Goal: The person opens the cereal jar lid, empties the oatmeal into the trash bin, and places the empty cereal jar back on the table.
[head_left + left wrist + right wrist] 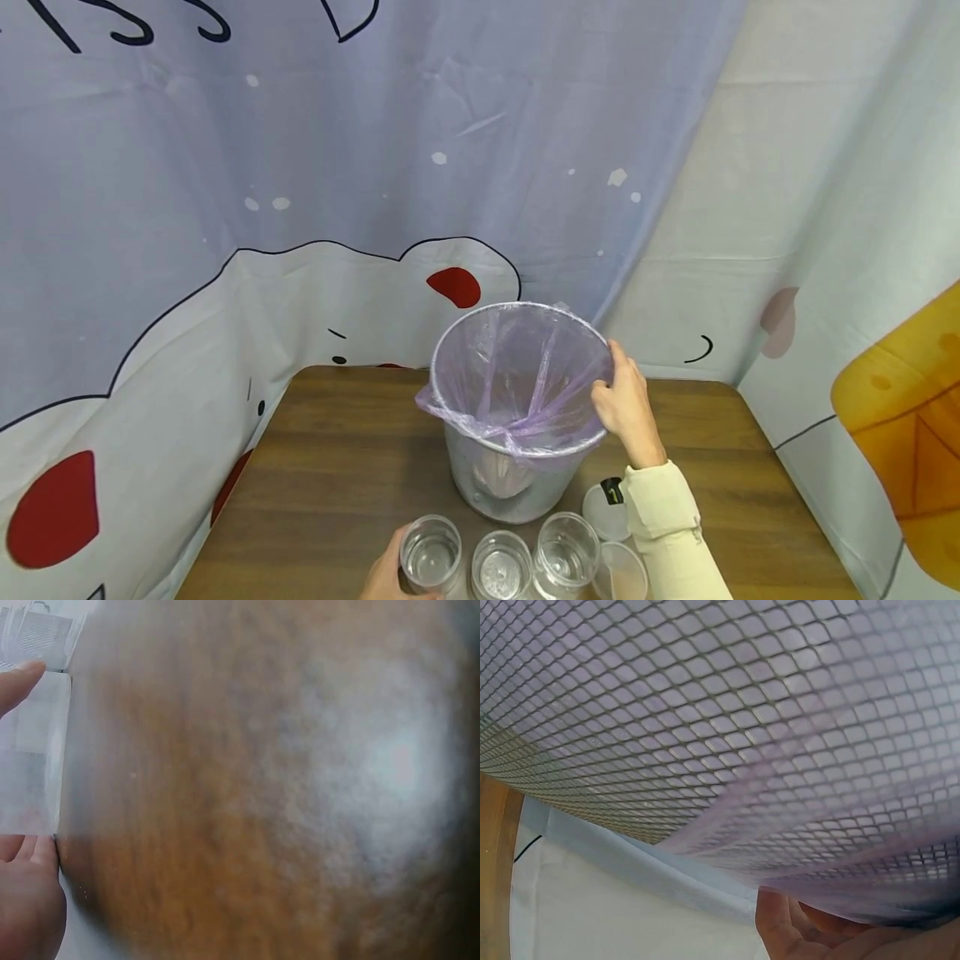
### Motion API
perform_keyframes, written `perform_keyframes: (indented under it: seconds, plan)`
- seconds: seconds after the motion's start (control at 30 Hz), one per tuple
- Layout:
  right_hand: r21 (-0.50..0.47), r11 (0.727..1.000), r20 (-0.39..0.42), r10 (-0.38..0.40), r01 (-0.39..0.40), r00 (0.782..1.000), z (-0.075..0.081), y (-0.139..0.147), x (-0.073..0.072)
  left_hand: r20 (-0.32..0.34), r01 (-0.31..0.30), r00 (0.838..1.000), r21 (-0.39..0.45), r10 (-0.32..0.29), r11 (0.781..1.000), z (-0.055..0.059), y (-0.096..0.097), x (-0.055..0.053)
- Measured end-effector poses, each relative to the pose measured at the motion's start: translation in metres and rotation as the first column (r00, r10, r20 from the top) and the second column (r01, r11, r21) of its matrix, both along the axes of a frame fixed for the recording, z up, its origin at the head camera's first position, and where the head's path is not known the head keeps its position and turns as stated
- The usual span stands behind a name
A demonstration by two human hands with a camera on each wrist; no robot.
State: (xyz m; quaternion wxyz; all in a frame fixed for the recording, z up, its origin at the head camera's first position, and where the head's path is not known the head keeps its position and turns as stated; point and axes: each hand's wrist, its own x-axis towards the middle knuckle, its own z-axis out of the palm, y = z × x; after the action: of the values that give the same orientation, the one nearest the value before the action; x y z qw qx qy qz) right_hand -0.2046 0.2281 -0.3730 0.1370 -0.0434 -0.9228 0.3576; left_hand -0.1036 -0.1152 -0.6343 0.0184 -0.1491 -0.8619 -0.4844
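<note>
A silver mesh trash bin (498,479), lined with a thin purple plastic bag (480,367), stands on the wooden table. My right hand (626,404) grips the bin's right rim, with the bag folded over the edge there. In the right wrist view, the fingers (787,926) curl at the rim beneath the mesh wall (705,712). Low in the head view, my left hand (386,573) holds a clear plastic jar (431,552) from its left side. The left wrist view shows the jar's wall (34,757) between thumb and fingers.
Beside the held jar stand two more clear jars, one in the middle (501,567) and one to its right (567,550). A white round lid (603,510) with a black label and a translucent lid (621,573) lie near the right sleeve. Printed curtains hang behind the table (352,467).
</note>
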Motion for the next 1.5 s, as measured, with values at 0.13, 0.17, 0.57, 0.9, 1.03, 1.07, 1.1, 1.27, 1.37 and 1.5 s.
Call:
perform_keyframes:
  seconds: [0.13, 0.17, 0.57, 0.9, 1.03, 1.07, 1.1, 1.27, 1.37, 1.5]
  plan:
    - [-0.014, 1.0, 0.003, -0.001, 0.001, 1.0, -0.002, -0.001, -0.001, -0.057, 0.0, 0.998, 0.0, 0.0, 1.0, -0.003, -0.002, -0.001]
    - [-0.019, 1.0, 0.003, -0.001, 0.001, 1.0, -0.002, -0.002, -0.002, -0.076, -0.002, 0.997, 0.0, 0.002, 1.0, -0.004, -0.003, -0.002]
    - [-0.057, 0.998, -0.009, 0.006, -0.007, 1.0, -0.002, 0.002, -0.004, -0.229, 0.01, 0.973, 0.018, -0.006, 1.0, -0.01, -0.002, -0.006]
    - [-0.119, 0.993, 0.007, 0.022, -0.021, 1.0, 0.013, 0.016, 0.002, -0.293, 0.172, 0.943, 0.016, -0.16, 0.985, -0.01, -0.017, -0.014]
    - [-0.105, 0.994, -0.051, 0.016, -0.021, 0.999, 0.015, 0.027, 0.012, -0.4, 0.232, 0.895, 0.037, -0.198, 0.972, -0.008, -0.027, -0.019]
    - [-0.096, 0.995, -0.078, 0.016, -0.024, 0.997, 0.013, 0.032, 0.015, -0.428, 0.222, 0.883, 0.016, -0.194, 0.975, -0.007, -0.029, -0.02]
    - [-0.088, 0.996, -0.106, 0.016, -0.025, 0.994, 0.009, 0.038, 0.019, -0.456, 0.193, 0.872, -0.016, -0.179, 0.981, -0.007, -0.03, -0.021]
    - [-0.011, 1.0, -0.211, -0.007, 0.004, 0.978, -0.028, 0.082, 0.045, -0.453, 0.015, 0.888, -0.147, -0.081, 0.989, 0.002, -0.042, -0.017]
    - [0.041, 0.999, -0.201, -0.017, 0.026, 0.98, -0.056, 0.113, 0.066, -0.315, -0.103, 0.948, -0.174, 0.044, 0.979, 0.017, -0.053, -0.014]
    - [0.095, 0.995, -0.109, -0.014, 0.024, 0.994, -0.087, 0.146, 0.091, -0.183, -0.197, 0.972, -0.274, 0.15, 0.941, 0.039, -0.068, -0.016]
